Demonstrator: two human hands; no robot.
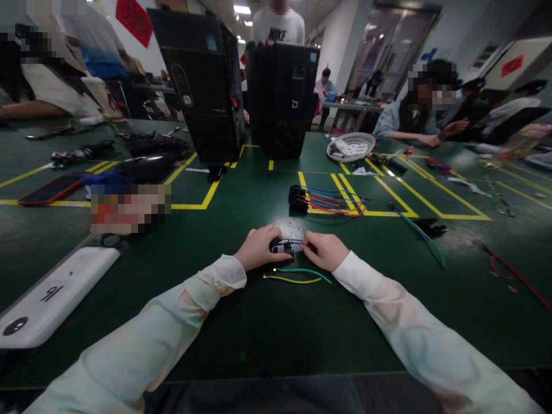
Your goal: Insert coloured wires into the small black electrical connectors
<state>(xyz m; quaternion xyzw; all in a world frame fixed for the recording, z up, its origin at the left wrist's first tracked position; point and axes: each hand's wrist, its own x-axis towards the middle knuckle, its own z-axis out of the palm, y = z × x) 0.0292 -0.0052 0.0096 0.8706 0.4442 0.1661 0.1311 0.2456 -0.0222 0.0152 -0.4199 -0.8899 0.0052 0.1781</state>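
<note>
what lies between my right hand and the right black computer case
The head view shows black connectors, red and blue wires and yellow lines between right hand and case.

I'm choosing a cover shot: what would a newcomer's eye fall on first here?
Probably two tall black computer cases on the far part of the green table. Then, front and centre, the left hand holds a small black part and the right hand pinches blue wires, just beyond loose green and yellow wires.

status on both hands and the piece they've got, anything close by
Left hand gripping small black part. Right hand pinching blue wiring beside it; seating unclear. Green wire and yellow wire loose, just nearer the wearer.
</note>
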